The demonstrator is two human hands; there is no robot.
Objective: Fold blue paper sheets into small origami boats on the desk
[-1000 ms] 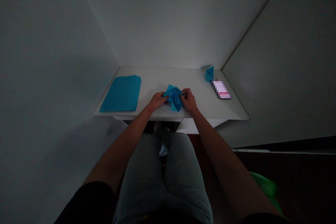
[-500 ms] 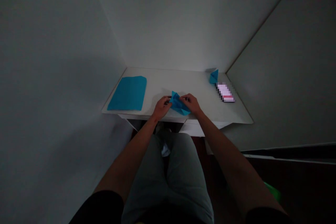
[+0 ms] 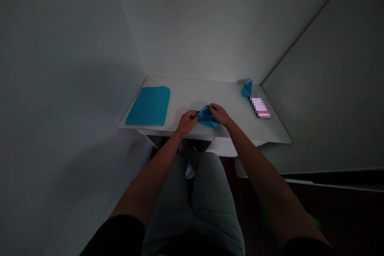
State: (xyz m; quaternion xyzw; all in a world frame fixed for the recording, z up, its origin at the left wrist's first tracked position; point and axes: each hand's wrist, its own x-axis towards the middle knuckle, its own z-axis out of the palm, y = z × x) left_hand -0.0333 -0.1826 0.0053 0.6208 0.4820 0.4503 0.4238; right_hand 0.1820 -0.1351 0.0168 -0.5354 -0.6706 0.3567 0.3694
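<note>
Between my hands, over the front part of the white table, is a piece of folded blue paper with several creases and raised flaps. My left hand pinches its left edge between thumb and fingers. At its upper right, my right hand grips a raised flap, the fingertips partly hidden behind the paper. Both hands are closed on this one piece.
Flat blue paper lies at the table's left. A small folded blue paper shape stands at the back right, beside a phone with a blurred screen. Walls enclose the white table at the back and both sides.
My right hand has shifted slightly up with its flap, and the paper's top edge now spreads toward that hand, opening a hollow. The whole view has shifted a little.
</note>
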